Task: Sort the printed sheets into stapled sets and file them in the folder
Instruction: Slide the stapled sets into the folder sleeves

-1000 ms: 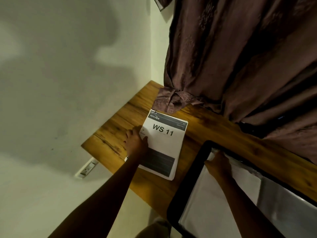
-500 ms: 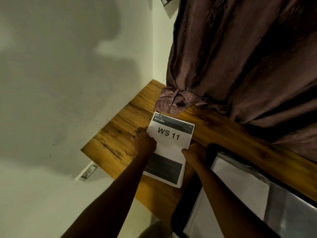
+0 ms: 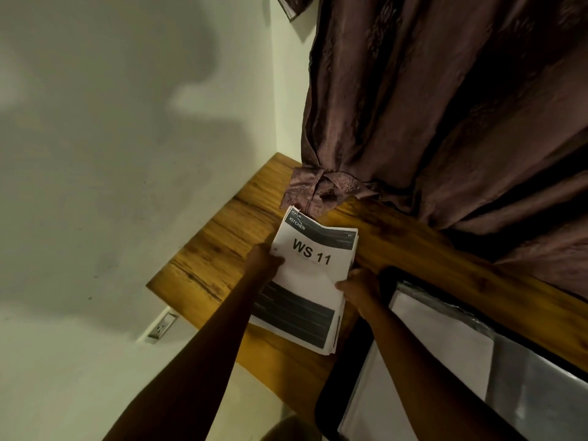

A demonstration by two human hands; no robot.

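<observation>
Mid-frame on the wooden table [image 3: 222, 246]: stack of printed sheets [image 3: 313, 281] headed "WS 11". Left hand [image 3: 264, 261] pinching its left edge, right hand [image 3: 358, 286] gripping its right edge. Lower right: open black folder [image 3: 346, 370].

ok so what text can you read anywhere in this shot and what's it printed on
"KITCHEN": dark header band of the white printed paper stack on the wooden table.
"WS 11": large black print on the same top sheet.
Small marks above "KITCHEN", at the band's right end and under "WS 11": too small to read.
Dark lower block: blurred, unreadable.
Nothing readable elsewhere.
</observation>
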